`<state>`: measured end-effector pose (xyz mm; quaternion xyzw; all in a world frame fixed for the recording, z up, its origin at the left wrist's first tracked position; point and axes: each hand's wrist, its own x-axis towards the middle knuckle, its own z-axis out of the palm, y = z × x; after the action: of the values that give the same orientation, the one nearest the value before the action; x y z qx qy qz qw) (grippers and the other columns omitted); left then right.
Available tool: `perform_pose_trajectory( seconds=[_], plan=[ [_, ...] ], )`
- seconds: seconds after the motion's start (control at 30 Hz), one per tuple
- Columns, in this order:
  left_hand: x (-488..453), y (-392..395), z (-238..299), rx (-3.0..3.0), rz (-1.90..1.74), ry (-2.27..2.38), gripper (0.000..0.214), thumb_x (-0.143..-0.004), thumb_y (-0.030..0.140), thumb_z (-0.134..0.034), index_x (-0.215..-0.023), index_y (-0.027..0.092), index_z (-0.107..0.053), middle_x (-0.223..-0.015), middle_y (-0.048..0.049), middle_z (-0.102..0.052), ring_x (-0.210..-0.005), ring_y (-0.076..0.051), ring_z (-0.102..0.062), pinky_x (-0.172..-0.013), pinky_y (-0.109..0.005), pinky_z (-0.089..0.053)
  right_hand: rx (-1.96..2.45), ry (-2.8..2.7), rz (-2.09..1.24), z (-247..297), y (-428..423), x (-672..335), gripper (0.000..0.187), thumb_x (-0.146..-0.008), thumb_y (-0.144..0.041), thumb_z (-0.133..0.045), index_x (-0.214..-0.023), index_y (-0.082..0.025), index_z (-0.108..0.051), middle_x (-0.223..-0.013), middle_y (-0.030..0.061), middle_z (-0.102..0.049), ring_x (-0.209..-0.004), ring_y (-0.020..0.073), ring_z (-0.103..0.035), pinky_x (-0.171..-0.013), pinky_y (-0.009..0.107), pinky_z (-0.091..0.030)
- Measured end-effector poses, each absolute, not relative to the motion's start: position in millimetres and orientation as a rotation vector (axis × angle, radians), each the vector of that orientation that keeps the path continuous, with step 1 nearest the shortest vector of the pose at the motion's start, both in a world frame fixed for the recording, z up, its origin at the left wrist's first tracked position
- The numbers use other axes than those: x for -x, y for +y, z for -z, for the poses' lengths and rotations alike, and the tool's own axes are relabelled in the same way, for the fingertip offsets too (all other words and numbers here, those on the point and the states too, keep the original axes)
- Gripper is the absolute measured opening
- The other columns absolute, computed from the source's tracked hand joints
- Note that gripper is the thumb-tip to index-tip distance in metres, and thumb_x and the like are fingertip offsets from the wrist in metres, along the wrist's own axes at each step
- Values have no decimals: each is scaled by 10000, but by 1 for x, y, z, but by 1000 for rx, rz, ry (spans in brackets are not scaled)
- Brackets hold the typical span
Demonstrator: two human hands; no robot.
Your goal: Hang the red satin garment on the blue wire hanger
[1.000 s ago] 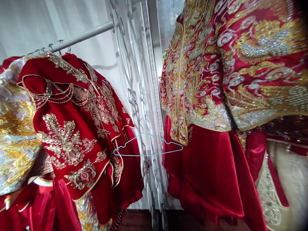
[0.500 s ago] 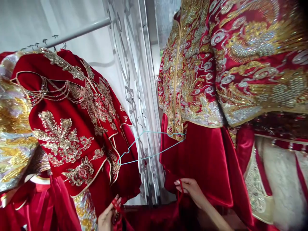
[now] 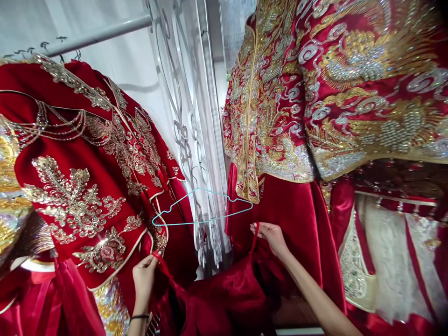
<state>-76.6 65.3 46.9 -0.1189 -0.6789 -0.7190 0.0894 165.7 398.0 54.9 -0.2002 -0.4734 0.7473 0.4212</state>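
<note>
A dark red satin dress (image 3: 213, 298) hangs between my two hands by its thin straps. My left hand (image 3: 144, 275) pinches one strap at lower left, with a dark band round the wrist. At lower right my right hand (image 3: 271, 238) pinches the other strap between thumb and fingers. Above the dress, a light blue wire hanger (image 3: 206, 221) hangs by its hook on the white scrolled metal frame, with nothing on it. The right strap lies just below the hanger's right end; the hands do not touch the hanger. The lower part of the dress is out of view.
On the left, a red jacket (image 3: 91, 186) with beaded flowers hangs from a white rail (image 3: 101, 35). Gold-embroidered red jackets (image 3: 276, 107) hang on the right over a red satin skirt (image 3: 287, 219). The white metal scrollwork (image 3: 184, 135) stands between them.
Both hands have risen, lifting the dress by its straps so more of its top shows. The hanger and the garments appear shifted to the left in view.
</note>
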Motion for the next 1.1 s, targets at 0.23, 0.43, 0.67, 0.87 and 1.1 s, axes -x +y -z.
perform_pose_trajectory(
  seconds=[0.23, 0.43, 0.67, 0.87, 1.1],
  plan=[
    [101, 90, -79, 300, 2443, -1846, 299, -492, 268, -756, -755, 135, -705, -620, 9, -682, -543, -91, -567, -522, -186, -467, 407, -1182, -1839, -76, 421, -161, 380, -466, -413, -812, -743, -168, -725, -783, 70, -727, -783, 204, -670, -817, 326, -524],
    [107, 94, -110, 377, 2559, -1731, 231, -443, 232, -775, -614, 113, -676, -543, 1, -653, -526, -115, -582, -563, -239, -496, 315, -1228, -1772, -103, 436, -158, 371, -504, -395, -804, -822, -222, -722, -835, 20, -727, -784, 169, -660, -835, 315, -510],
    [111, 87, -109, 439, 2569, -1838, 178, -520, 228, -737, -631, 106, -670, -590, -48, -684, -598, -188, -649, -611, -312, -544, 348, -1355, -1729, -111, 432, -164, 385, -527, -416, -788, -822, -178, -721, -777, 76, -727, -781, 220, -672, -794, 350, -518],
    [103, 81, -111, 541, 2672, -1765, 263, -528, 242, -750, -712, 80, -653, -719, -98, -706, -768, -255, -667, -691, -360, -558, 353, -1321, -1726, -115, 432, -170, 368, -507, -417, -797, -781, -183, -719, -743, 82, -725, -757, 238, -680, -773, 357, -530],
    [98, 82, -119, 575, 2656, -1636, 497, -506, 388, -782, -878, 100, -621, -921, -94, -694, -776, -212, -649, -695, -335, -556, 292, -1361, -1726, -127, 433, -171, 339, -536, -420, -785, -789, -204, -722, -795, 77, -727, -784, 226, -674, -784, 347, -523]
  ],
)
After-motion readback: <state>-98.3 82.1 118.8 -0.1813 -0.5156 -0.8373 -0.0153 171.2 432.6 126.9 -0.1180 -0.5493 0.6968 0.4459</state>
